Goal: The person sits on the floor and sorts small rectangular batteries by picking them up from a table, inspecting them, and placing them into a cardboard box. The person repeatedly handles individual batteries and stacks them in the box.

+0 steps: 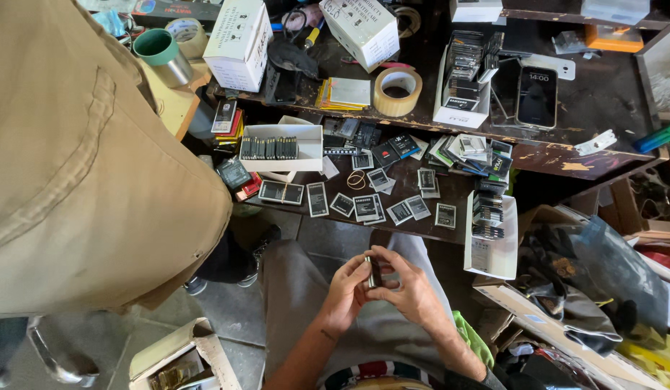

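Hands meet low in the middle of the frame, over your lap: your left hand (344, 289) and right hand (409, 287) both pinch a small dark flat battery (373, 272) held edge-on between the fingertips, so its face is hard to make out. Most of it is hidden by your fingers; only a narrow dark strip with a pale top end shows.

Above your hands, the dark worn wooden tabletop (566, 155) carries a scatter of flat phone batteries (367, 206) with black-and-white labels, too small to tell apart. A white open cardboard box (277, 146) in the upper middle holds a row of dark batteries standing on edge. A roll of tan packing tape (397, 91) lies farther up, and a black smartphone (536, 96) with a lit screen sits toward the upper right.

A person in a tan shirt (75, 166) fills the left side, cut off by the frame edge and covering whatever lies behind.
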